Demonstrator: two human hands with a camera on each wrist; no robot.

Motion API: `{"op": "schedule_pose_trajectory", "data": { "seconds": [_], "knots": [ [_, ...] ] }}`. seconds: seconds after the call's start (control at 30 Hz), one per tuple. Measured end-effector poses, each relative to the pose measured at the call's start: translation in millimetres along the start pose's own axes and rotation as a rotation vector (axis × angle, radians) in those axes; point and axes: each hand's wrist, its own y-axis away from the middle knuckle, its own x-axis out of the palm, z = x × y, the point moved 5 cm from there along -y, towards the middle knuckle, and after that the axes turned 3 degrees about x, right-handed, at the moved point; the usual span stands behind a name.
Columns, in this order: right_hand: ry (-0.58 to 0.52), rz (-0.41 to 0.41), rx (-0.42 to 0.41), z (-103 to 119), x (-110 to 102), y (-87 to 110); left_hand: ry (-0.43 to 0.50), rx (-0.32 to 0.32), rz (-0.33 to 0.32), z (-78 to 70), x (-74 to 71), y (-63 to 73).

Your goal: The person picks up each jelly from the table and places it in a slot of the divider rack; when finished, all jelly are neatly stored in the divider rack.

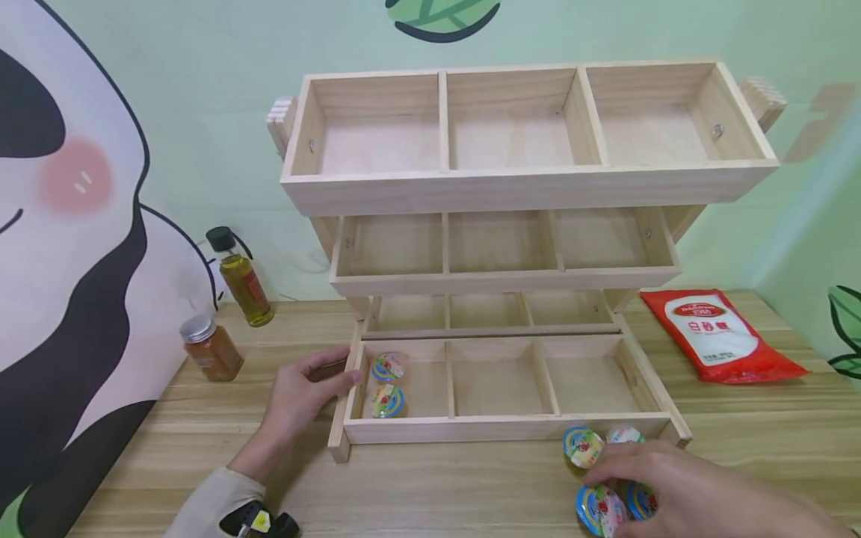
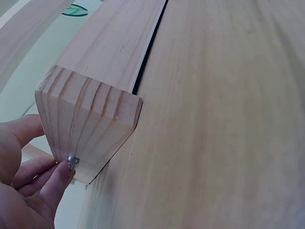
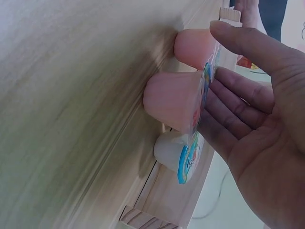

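A pale wooden tiered rack [image 1: 518, 430] stands on the table. In the left compartment of its lowest tray, two jelly cups [image 1: 387, 401] sit with colourful lids up. My left hand [image 1: 300, 396] holds the lower left side of the rack; the left wrist view shows its fingertips at a metal screw [image 2: 73, 163] on the wood. My right hand [image 1: 679, 486] reaches over several jelly cups [image 1: 582, 447] near the rack's front right corner. In the right wrist view, its fingers extend beside the lids of pink cups [image 3: 174, 100] and a white one [image 3: 167, 150], not closed round any.
To the left stand an oil bottle [image 1: 246, 288] with a dark cap and a brown jar [image 1: 211, 351] with a silver lid. A red and white packet [image 1: 720, 336] lies on the right. The rack's upper trays [image 1: 525, 190] overhang the lowest one.
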Motion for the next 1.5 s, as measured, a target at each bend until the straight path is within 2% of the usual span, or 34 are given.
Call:
{"op": "schedule_pose_trajectory", "data": {
  "seconds": [0.43, 0.57, 0.67, 0.8, 1.0, 1.23, 1.4, 1.5],
  "knots": [
    [0.054, -0.043, -0.041, 7.8, 0.2, -2.3, 0.0, -0.012, -0.004, 0.4, -2.0, 0.7],
    [0.139, -0.1, -0.064, 14.0, -3.6, -6.9, -0.011, -0.017, -0.004, 1.2, -2.8, 0.9],
    [0.186, -0.168, -0.116, 20.2, -7.8, -11.8, -0.033, -0.027, -0.004, 1.9, -3.5, 1.0],
    [0.156, -0.229, -0.192, 28.7, -14.6, -19.2, -0.059, -0.036, -0.005, 2.2, -4.1, 1.4],
    [0.131, -0.26, -0.202, 37.6, -27.5, -31.6, -0.053, -0.035, -0.005, 3.0, -4.0, 0.6],
    [0.126, -0.314, -0.273, 43.4, -42.9, -50.0, -0.022, -0.024, -0.004, 1.8, -2.6, 0.3],
    [0.118, -0.316, -0.266, 47.3, -50.1, -66.4, -0.005, -0.015, 0.004, 0.5, -1.2, 0.2],
    [0.12, -0.312, -0.229, 48.6, -52.2, -76.1, -0.007, -0.007, 0.009, -0.5, -0.6, 0.1]
  ]
}}
